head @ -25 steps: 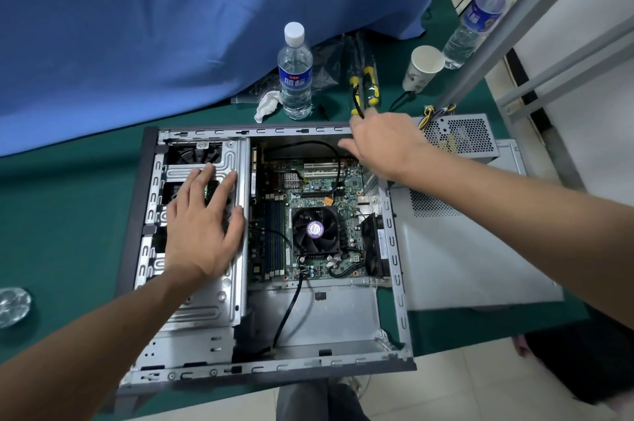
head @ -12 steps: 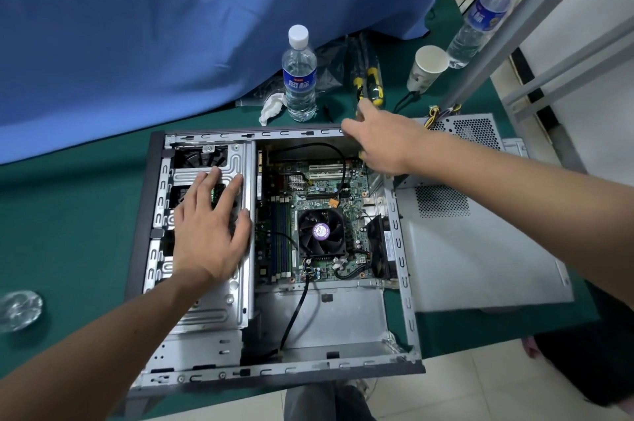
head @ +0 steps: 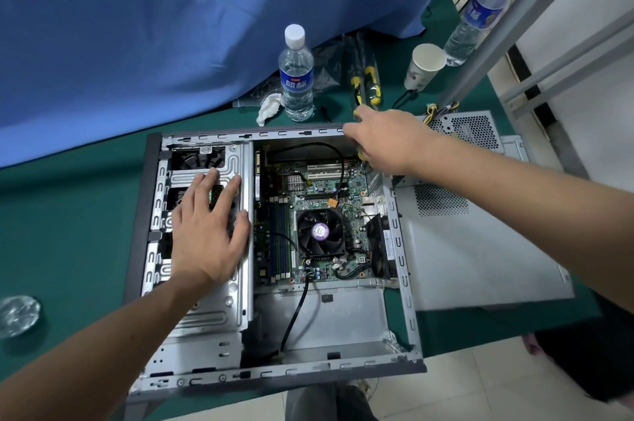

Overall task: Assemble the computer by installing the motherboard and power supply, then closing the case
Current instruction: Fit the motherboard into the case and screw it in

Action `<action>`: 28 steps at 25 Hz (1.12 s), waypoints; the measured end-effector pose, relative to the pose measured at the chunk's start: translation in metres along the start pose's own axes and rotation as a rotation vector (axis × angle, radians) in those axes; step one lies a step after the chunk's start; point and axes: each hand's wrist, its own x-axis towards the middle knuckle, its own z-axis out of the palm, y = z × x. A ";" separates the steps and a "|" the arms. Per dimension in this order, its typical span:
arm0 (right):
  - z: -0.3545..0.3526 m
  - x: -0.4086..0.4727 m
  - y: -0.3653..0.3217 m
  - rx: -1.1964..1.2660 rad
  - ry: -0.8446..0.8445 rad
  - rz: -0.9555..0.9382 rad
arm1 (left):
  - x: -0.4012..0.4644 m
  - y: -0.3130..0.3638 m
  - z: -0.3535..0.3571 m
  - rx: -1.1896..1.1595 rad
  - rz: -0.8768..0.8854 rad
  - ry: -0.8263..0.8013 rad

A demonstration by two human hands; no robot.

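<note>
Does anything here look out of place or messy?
Mostly tidy. The power supply sits outside the case, on the loose side panel beside it. A crumpled tissue lies by the upright water bottle. Nothing looks spilled or broken.

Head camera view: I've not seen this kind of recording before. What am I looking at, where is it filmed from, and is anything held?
The camera sits on a person's head, looking down at their own bare hands. An open computer case lies on a green table, motherboard inside. The left hand rests flat on the metal drive cage. The right hand is at the case's far corner, apparently holding a yellow-handled screwdriver. Beside the case lie the power supply and side panel.
</note>
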 end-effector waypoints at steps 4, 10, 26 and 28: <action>0.004 -0.002 -0.006 0.008 0.044 0.095 | 0.000 0.000 0.000 0.001 0.001 0.003; 0.005 0.002 0.000 -0.047 0.081 0.070 | 0.001 -0.002 0.002 0.005 0.006 0.011; 0.002 -0.001 0.003 0.134 0.007 0.004 | 0.001 -0.001 0.002 0.000 0.007 0.009; 0.007 -0.003 0.000 -0.063 0.120 0.054 | 0.001 -0.002 0.002 -0.002 0.006 0.010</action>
